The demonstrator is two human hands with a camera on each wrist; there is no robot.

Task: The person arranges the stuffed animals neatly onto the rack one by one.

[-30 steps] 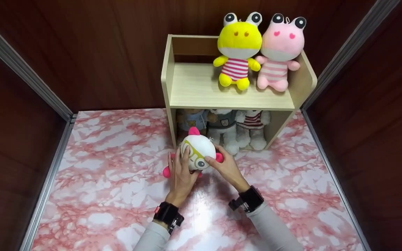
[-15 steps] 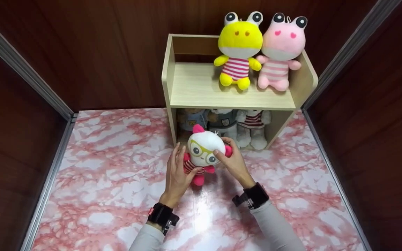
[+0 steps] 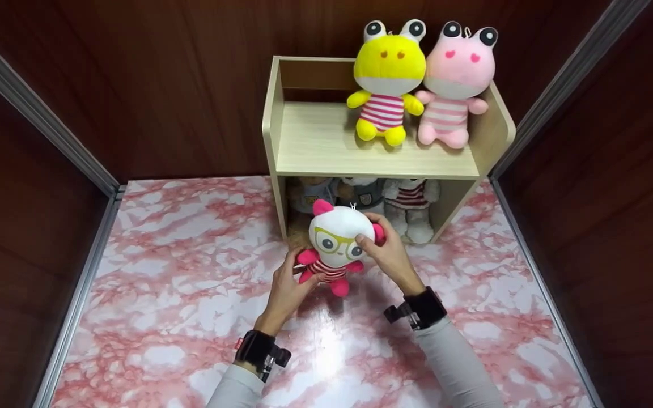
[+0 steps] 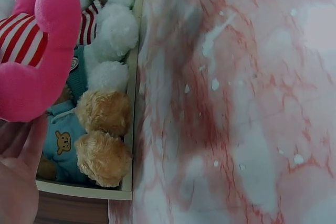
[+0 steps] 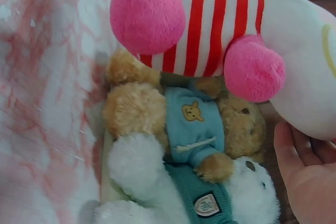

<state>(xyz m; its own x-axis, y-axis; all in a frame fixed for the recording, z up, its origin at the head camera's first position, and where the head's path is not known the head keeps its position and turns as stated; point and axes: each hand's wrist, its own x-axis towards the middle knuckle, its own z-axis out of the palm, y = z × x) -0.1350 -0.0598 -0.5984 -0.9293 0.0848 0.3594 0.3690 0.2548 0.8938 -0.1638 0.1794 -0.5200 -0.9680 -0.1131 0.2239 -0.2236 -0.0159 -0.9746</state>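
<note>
Between my two hands is a plush bear (image 3: 338,218) with a white head, yellow glasses, pink ears and limbs, and a red-striped body. My left hand (image 3: 285,293) holds its lower body from the left, thumb at the belly. At the head's right side, by the ear, my right hand (image 3: 391,258) grips it with the thumb on the face. The toy faces up, slightly tilted, in front of the shelf's lower compartment. The left wrist view shows a pink leg (image 4: 60,24) over the left palm; in the right wrist view the striped body (image 5: 205,24) shows large.
A pale wooden shelf (image 3: 304,156) stands against the back wall. On its top level sit a yellow frog plush (image 3: 389,68) and a pink one (image 3: 459,71). Below, a brown teddy (image 5: 194,121) and two white-legged plush toys (image 3: 411,201) fill the compartment. Dark panels flank the marbled floor.
The plush bear has turned more upright and shifted slightly right, its striped body coming into view. My left hand has slid from its face down to its lower body; the right hand stays at its head.
</note>
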